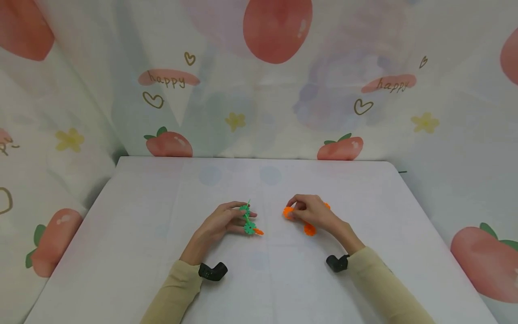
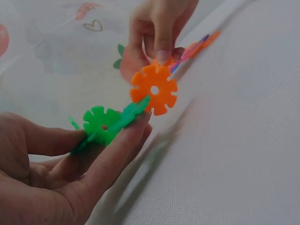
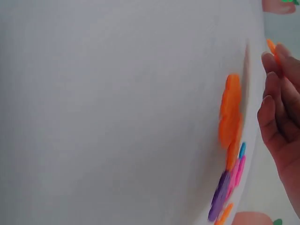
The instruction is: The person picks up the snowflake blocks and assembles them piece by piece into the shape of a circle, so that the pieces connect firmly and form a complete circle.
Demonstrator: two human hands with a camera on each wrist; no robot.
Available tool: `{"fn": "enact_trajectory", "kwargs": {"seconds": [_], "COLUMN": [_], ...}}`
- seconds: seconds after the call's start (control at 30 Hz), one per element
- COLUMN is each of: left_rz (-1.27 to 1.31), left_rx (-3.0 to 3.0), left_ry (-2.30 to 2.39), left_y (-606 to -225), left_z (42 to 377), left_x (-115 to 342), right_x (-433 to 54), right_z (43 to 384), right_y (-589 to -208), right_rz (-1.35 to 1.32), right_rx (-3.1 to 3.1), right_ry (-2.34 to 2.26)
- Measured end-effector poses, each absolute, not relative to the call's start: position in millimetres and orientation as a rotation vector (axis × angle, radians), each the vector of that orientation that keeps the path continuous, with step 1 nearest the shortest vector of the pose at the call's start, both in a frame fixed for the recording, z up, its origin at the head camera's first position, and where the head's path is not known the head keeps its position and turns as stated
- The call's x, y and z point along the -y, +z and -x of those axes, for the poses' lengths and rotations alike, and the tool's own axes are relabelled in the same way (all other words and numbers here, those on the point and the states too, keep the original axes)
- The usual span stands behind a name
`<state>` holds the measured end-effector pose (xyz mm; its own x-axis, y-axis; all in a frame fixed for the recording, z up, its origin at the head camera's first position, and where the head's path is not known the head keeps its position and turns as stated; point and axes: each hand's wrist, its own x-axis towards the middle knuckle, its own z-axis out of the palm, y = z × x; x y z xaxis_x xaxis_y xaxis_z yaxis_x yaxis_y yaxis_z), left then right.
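My left hand [image 1: 221,220] grips a short chain of green notched plastic discs [image 2: 101,123] between thumb and fingers. An orange notched disc [image 2: 154,89] is slotted onto the end of that chain, facing the other hand. My right hand [image 1: 317,213] pinches a separate orange disc [image 1: 288,213] between thumb and forefinger, to the right of the chain. In the right wrist view only a thin edge of this pinched disc [image 3: 271,46] shows past the fingertips. The two hands are apart, both over the middle of the white table.
Loose orange discs [image 3: 229,112] lie on the table [image 1: 267,279] below my right hand. Beside them are purple [image 3: 219,197] and pink discs [image 3: 236,176], with a bit of blue. A printed cloth [image 1: 259,99] hangs behind the table and along its sides.
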<state>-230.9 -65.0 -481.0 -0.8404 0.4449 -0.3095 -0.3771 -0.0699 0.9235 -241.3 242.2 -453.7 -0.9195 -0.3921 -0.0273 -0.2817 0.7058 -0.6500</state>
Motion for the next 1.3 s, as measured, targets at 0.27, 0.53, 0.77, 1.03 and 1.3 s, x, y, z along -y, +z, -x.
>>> {"fn": "enact_trajectory", "kwargs": {"seconds": [0.27, 0.53, 0.77, 1.03, 1.3], "left_rz": [-0.083, -0.084, -0.114, -0.103, -0.095], "left_rx": [-1.664, -1.67, -1.668, -1.693, -1.735], "left_ry": [1.938, 1.936, 1.923, 1.908, 1.919], "left_y": [-482, -483, -483, -484, -485], "left_z": [231, 230, 230, 228, 227], "left_x": [63, 64, 64, 62, 59], "right_x": [-214, -187, -168, -165, -162], "right_z": [251, 261, 269, 271, 272], "right_y": [-455, -453, -456, -457, -451], "right_rz": [0.58, 0.576, 0.593, 0.557, 0.579], "right_rx": [-2.668, -2.596, -2.609, -2.538, -2.484], "right_ry": [-1.225, -1.34, -1.334, -1.346, -1.342]}}
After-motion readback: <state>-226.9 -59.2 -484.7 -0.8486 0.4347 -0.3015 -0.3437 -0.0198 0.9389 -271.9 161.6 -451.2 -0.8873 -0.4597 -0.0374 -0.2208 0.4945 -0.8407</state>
